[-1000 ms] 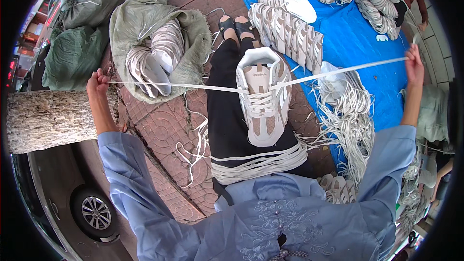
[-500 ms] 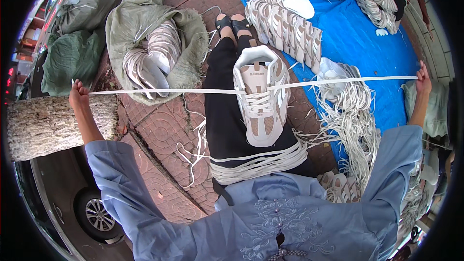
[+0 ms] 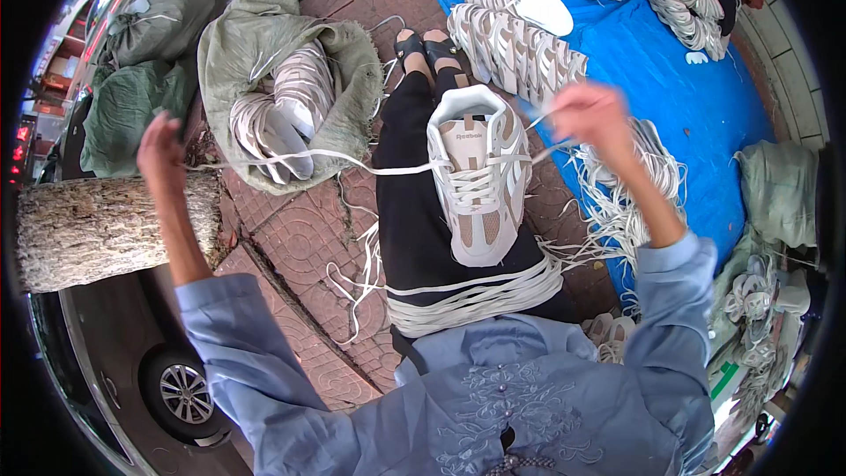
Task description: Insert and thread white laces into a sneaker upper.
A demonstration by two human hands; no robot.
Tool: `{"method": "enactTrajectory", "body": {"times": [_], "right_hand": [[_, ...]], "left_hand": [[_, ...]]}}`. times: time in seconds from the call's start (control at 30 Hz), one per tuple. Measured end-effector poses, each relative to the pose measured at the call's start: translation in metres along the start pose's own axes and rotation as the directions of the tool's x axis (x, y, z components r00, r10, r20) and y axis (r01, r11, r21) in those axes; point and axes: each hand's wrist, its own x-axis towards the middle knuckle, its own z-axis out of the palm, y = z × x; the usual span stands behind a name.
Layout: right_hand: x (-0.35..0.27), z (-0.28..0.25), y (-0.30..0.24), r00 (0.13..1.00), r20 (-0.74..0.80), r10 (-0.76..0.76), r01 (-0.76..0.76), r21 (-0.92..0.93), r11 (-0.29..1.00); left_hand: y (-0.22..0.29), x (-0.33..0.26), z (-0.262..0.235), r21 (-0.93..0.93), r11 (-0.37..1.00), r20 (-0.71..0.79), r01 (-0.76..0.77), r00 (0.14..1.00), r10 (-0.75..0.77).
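Observation:
On my lap rests a beige and white sneaker upper, its tongue and open collar facing up and its front partly laced. A flat white shoelace runs slack from the sneaker's upper eyelets out to both sides. My left hand, blurred, is closed at the lace's left end, far out to the left. To the right of the sneaker and closer in, my right hand is also smeared by motion, with fingers closed on the lace's other side. Several loose white laces lie in a bundle across my thighs.
A blue tarp at the right bears a row of sneaker uppers and a heap of white laces. An open green sack holds more uppers. A tree trunk and a parked car are at the left.
My right hand has swung in from the far right toward the sneaker. The lace, stretched straight before, now sags. My left hand has shifted only slightly.

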Motion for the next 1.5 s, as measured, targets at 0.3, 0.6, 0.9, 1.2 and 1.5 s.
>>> {"method": "enactTrajectory", "body": {"times": [0.3, 0.6, 0.9, 1.2, 1.5], "right_hand": [[0.004, 0.080, 0.064, 0.791, 0.410, -0.454, 0.596, -0.685, 0.419], [-0.001, 0.065, 0.055, 0.817, 0.395, -0.420, 0.576, -0.585, 0.571], [-0.007, 0.057, 0.067, 0.832, 0.384, -0.401, 0.549, -0.675, 0.493], [-0.003, 0.066, 0.052, 0.728, 0.494, -0.476, 0.656, -0.704, 0.272], [0.000, 0.070, 0.075, 0.740, 0.388, -0.549, 0.560, -0.808, 0.184]], "left_hand": [[-0.046, -0.203, 0.160, 0.159, 0.836, 0.631, -0.525, 0.705, 0.323], [-0.068, -0.229, 0.204, 0.129, 0.555, 0.750, -0.821, 0.448, 0.487], [-0.072, -0.239, 0.203, 0.190, 0.674, 0.699, -0.714, 0.580, 0.419], [-0.069, -0.241, 0.201, 0.208, 0.621, 0.703, -0.756, 0.557, 0.443], [-0.081, -0.245, 0.205, 0.292, 0.369, 0.744, -0.883, 0.452, 0.492]]}}
